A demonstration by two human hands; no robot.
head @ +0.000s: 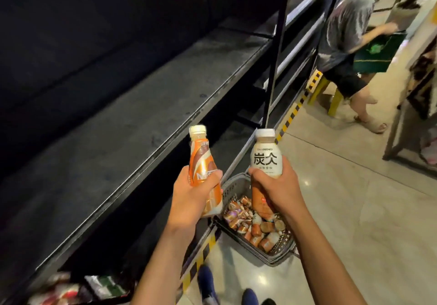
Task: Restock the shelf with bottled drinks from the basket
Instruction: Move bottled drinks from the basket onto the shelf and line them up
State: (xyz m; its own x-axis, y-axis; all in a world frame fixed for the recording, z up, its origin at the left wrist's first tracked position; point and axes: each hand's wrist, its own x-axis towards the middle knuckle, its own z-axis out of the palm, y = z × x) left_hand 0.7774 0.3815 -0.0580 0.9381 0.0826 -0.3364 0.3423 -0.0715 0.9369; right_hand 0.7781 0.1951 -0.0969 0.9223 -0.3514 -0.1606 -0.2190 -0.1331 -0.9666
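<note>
My left hand (192,198) grips an orange and brown coffee bottle (201,158) with a cream cap, held upright. My right hand (279,190) grips a cream and brown bottle (266,158) with black characters on its label, also upright. Both bottles hang in the air above the dark basket (230,187) on the floor, which holds several more orange and brown bottles (257,227) lying on their sides. The bare dark metal shelf (113,139) runs to the left of both hands, at about hand height.
A black upright post (274,65) divides the shelf units. Yellow and black hazard tape (289,121) lines the shelf base. A person (347,44) stands by a yellow stool (324,91) at the right rear. Packaged goods (71,288) lie on the bottom shelf. My shoes (208,283) are on the pale tiled floor.
</note>
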